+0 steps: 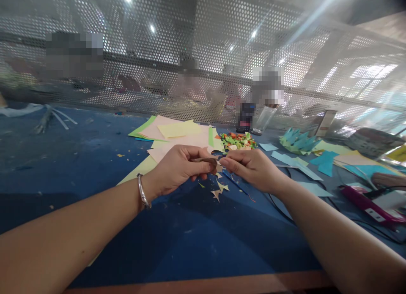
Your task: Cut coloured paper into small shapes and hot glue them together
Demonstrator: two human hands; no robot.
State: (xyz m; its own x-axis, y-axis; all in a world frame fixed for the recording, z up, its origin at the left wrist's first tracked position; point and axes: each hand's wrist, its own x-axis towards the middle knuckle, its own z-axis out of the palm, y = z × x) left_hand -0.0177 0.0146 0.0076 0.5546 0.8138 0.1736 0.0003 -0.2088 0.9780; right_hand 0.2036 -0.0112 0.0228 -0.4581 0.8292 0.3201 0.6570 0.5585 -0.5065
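Note:
My left hand, with a silver bangle on its wrist, is closed in a pinch on a thin brownish piece that looks like curled paper. Close beside it, my right hand is closed too, thumb against fingers. Its fingertips meet the near end of that piece; what they grip is too small to tell. Below the hands lie pale paper scraps and a slim blue stick-like tool on the blue table. Just beyond is a heap of small green, orange and cream paper curls.
Pastel paper sheets are stacked behind my left hand. Rightward are blue paper pieces, a spiky blue paper form, dark cables and a magenta power strip. A phone and a glass jar stand by the perforated screen.

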